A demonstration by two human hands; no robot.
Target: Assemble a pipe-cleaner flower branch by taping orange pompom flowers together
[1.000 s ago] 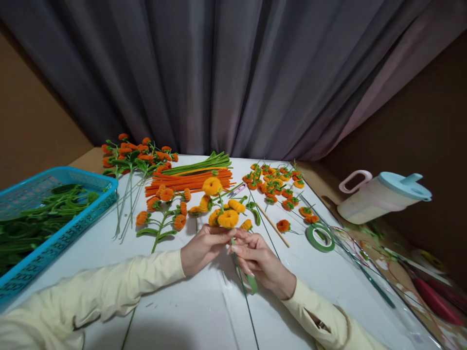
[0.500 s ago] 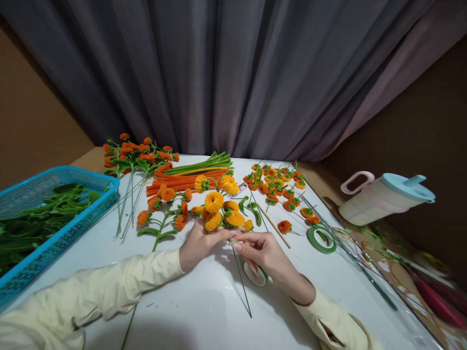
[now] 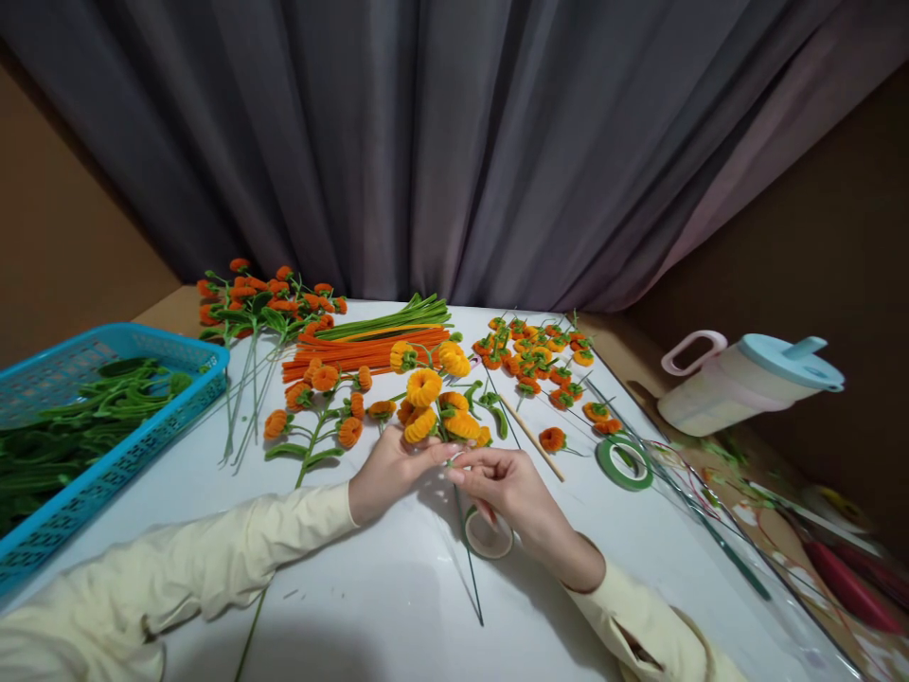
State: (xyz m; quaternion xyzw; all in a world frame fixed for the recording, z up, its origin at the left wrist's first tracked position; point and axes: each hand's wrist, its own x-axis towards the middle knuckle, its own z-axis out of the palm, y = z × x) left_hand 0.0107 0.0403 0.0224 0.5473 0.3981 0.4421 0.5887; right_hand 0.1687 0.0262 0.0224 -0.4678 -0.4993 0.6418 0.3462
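Note:
My left hand is closed round the top of a stem below a cluster of yellow flowers. Close against its fingertips, my right hand pinches the same stem just under the blooms. The thin dark green stem slants down toward the front of the table. A roll of green tape hangs beneath my right hand, partly covered by its fingers. Left of the cluster lies a finished-looking spray of orange flowers with green leaves.
A blue basket of green leaves stands left. Orange and green pipe cleaners, loose flower heads and a wooden stick lie behind. Another tape roll and a cup are right.
The tape roll under my right hand has turned and shifted slightly left. The yellow cluster has tilted a little to the right, and the stem's lower end has moved slightly left.

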